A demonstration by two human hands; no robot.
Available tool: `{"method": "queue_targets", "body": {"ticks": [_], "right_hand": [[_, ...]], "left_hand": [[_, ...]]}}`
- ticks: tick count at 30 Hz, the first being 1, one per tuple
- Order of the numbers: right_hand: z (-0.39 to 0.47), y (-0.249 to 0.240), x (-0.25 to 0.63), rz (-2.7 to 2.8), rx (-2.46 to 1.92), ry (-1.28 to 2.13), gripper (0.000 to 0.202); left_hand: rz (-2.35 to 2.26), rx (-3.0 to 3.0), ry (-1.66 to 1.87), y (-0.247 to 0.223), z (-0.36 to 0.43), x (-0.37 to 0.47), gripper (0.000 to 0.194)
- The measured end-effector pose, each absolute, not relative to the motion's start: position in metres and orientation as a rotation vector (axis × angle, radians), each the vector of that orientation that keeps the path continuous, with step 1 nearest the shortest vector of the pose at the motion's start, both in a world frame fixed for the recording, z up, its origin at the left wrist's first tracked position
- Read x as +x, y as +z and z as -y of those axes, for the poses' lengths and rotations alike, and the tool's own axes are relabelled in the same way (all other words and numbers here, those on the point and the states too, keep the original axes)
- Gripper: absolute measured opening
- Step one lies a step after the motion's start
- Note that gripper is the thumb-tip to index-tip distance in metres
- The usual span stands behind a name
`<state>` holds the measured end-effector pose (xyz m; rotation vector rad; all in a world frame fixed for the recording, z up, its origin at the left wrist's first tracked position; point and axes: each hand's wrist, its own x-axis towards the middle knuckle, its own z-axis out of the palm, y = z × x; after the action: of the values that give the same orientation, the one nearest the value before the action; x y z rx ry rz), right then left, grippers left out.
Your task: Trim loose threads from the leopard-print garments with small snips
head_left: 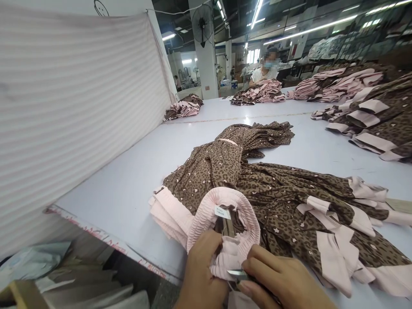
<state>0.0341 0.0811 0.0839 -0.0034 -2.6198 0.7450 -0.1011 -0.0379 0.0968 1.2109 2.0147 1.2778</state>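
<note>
A brown leopard-print garment [283, 201] lies near the table's front, its ribbed pink waistband [246, 208] standing as an open ring towards me. My left hand [204, 268] is closed on the near left part of that band. In my right hand [278, 277] are thread snips [236, 272], mostly covered by the fingers; their metal blade points left against the pink fabric. A small white label [222, 212] shows inside the ring. Beneath and to the left lie more folded pink waistbands [172, 214]. Pink cuffs [334, 257] spread out at the right.
Piles of similar garments lie on the white table [128, 171]: a small pile [185, 107] at back left, another pile [260, 92] at back centre, and a large stack [380, 120] at right. A masked person [265, 71] is behind the table. A white curtain [80, 86] borders the left.
</note>
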Motion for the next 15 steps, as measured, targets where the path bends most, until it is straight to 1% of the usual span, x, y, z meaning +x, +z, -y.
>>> {"method": "queue_targets", "body": {"ticks": [3, 6, 8, 9, 11, 12, 13, 14, 15], "right_hand": [[-0.083, 0.082, 0.036, 2.499, -0.014, 0.801, 0.028], [-0.083, 0.074, 0.03, 2.378, -0.034, 0.815, 0.03], [-0.083, 0.069, 0.024, 2.328, -0.055, 0.84, 0.021], [-0.083, 0.069, 0.021, 2.308, -0.044, 0.885, 0.016], [-0.086, 0.073, 0.016, 2.279, -0.047, 1.059, 0.015], [-0.089, 0.076, 0.014, 2.263, -0.081, 1.175, 0.013], [-0.094, 0.08, 0.012, 2.234, -0.139, 1.296, 0.009], [-0.099, 0.084, 0.009, 2.186, -0.216, 1.418, 0.006], [-0.104, 0.086, 0.006, 2.116, -0.291, 1.539, 0.009]], "left_hand": [[-1.87, 1.036, 1.411, 0.095, 0.037, -0.101, 0.011], [-1.75, 0.88, 1.511, 0.093, 0.036, -0.096, 0.014], [-1.728, 0.814, 1.571, 0.094, 0.036, -0.092, 0.025], [-1.775, 0.801, 1.61, 0.094, 0.036, -0.091, 0.032], [-1.971, 0.869, 1.688, 0.097, 0.037, -0.093, 0.04], [-2.055, 0.962, 1.685, 0.098, 0.037, -0.097, 0.038], [-2.089, 1.059, 1.639, 0.1, 0.037, -0.101, 0.031], [-2.058, 1.12, 1.563, 0.101, 0.037, -0.107, 0.022], [-1.973, 1.122, 1.487, 0.102, 0.035, -0.112, 0.015]]}}
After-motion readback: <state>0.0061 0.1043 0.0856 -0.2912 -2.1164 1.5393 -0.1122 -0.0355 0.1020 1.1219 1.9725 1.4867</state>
